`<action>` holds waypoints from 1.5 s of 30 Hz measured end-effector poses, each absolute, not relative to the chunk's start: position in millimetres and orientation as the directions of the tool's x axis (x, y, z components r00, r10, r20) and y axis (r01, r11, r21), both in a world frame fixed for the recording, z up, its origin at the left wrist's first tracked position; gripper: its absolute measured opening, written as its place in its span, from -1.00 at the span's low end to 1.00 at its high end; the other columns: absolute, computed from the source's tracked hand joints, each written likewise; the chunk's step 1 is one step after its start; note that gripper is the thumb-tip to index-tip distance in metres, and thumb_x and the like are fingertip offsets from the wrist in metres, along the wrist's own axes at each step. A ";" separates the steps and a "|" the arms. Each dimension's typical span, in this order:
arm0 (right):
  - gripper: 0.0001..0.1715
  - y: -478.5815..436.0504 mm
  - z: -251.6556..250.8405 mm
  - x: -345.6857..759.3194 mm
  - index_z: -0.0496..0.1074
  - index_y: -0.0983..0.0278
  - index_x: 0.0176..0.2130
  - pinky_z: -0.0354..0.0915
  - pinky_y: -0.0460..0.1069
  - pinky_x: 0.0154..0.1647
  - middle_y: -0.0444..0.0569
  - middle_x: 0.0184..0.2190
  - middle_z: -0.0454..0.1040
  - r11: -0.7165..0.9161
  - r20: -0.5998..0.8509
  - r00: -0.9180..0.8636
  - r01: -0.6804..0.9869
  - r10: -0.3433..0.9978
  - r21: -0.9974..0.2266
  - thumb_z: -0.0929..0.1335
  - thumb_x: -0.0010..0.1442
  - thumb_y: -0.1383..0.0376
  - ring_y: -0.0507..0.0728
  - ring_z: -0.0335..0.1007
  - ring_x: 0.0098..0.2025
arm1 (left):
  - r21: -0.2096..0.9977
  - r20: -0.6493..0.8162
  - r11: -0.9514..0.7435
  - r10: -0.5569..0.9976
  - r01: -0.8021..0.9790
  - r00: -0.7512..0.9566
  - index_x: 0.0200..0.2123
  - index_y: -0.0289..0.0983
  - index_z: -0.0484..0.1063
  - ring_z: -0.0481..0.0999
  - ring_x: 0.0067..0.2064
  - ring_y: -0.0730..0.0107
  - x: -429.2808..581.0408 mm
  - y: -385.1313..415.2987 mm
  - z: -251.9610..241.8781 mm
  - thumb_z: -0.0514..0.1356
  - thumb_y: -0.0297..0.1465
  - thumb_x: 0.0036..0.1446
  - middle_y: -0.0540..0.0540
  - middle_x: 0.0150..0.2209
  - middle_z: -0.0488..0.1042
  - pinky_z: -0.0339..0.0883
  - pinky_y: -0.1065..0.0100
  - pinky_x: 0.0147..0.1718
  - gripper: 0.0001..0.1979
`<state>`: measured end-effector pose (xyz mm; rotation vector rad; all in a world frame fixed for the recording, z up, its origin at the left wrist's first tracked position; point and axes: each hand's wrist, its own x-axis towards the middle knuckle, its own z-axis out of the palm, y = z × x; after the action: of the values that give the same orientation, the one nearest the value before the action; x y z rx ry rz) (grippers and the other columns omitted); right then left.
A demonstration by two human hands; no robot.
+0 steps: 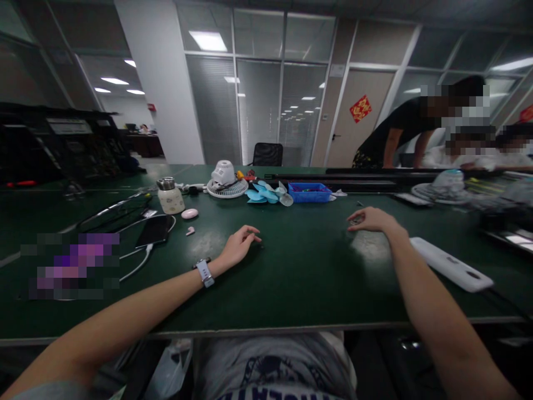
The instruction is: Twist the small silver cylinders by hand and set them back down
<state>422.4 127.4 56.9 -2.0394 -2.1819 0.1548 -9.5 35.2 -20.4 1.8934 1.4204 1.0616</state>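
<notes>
My left hand (240,244) rests on the dark green table (300,278), fingers loosely curled with the tips touching the surface; a watch sits on the wrist. My right hand (370,219) lies further right, fingers bent down onto the table over a small dark object I cannot make out. Beyond the hands lie a white fan grille (227,186), light blue fan blades (264,194) and a blue tray (310,193).
A black phone (155,230) with cables lies at the left, near a small cream flask (170,197) and a pink earbud case (190,213). A white flat panel (452,264) lies at the right. Other people lean over the far right end of the table.
</notes>
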 end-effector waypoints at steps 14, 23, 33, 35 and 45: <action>-0.53 123.7 46.3 457.4 0.47 0.23 -0.09 0.03 0.40 0.03 0.15 -0.09 0.50 -0.313 0.375 0.425 0.892 0.824 -0.325 0.44 0.02 0.09 0.49 0.27 0.07 | 0.796 0.253 -0.273 0.961 0.541 0.113 -0.12 -0.23 0.36 0.55 -0.14 0.23 -6.8 30.3 -13.3 0.00 -0.21 0.22 -0.11 -0.22 0.61 0.33 0.22 -0.13 -0.71; -0.52 63.1 26.2 248.1 0.33 0.14 0.19 0.01 0.23 0.19 -0.01 0.19 0.35 0.782 0.478 -0.664 0.618 0.575 -0.083 0.24 0.31 0.15 0.25 0.17 0.24 | 0.842 0.296 -0.282 0.954 0.459 0.043 -0.21 -0.24 0.39 0.55 -0.13 0.26 -9.6 35.1 -19.5 -0.01 -0.31 0.18 -0.10 -0.24 0.57 0.35 0.22 -0.06 -0.76; -0.67 43.3 -1.7 211.8 0.48 0.10 0.04 0.11 0.11 0.17 -0.15 0.01 0.52 0.879 0.324 -0.817 0.429 0.476 -0.210 0.30 0.29 0.25 0.11 0.26 0.20 | 0.829 0.315 -0.296 0.948 0.475 0.040 -0.29 -0.23 0.41 0.54 -0.19 0.26 -7.0 34.9 -19.3 -0.02 -0.35 0.15 -0.08 -0.29 0.54 0.36 0.22 -0.13 -0.78; -0.71 46.8 0.7 216.2 0.53 0.09 -0.05 0.15 0.11 0.11 -0.16 -0.08 0.57 0.865 0.341 -0.795 0.465 0.502 -0.189 0.32 0.26 0.30 0.12 0.35 0.12 | 0.826 0.306 -0.288 0.951 0.485 0.043 -0.28 -0.23 0.41 0.53 -0.18 0.25 -7.8 35.5 -19.9 -0.01 -0.34 0.16 -0.08 -0.28 0.55 0.35 0.22 -0.13 -0.78; -0.60 98.8 68.3 367.1 0.55 0.20 -0.02 0.25 0.15 -0.06 0.13 -0.21 0.58 0.059 0.626 0.018 0.993 0.779 -0.102 0.27 0.20 0.24 0.29 0.48 -0.12 | 0.818 0.294 -0.268 0.955 0.508 0.031 -0.27 -0.21 0.42 0.54 -0.17 0.24 -7.3 31.0 -14.8 0.02 -0.31 0.15 -0.07 -0.26 0.57 0.35 0.22 -0.12 -0.79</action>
<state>367.1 98.8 68.3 -1.7682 -1.8094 -0.5205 -7.3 31.0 -14.8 1.8142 1.4807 1.1682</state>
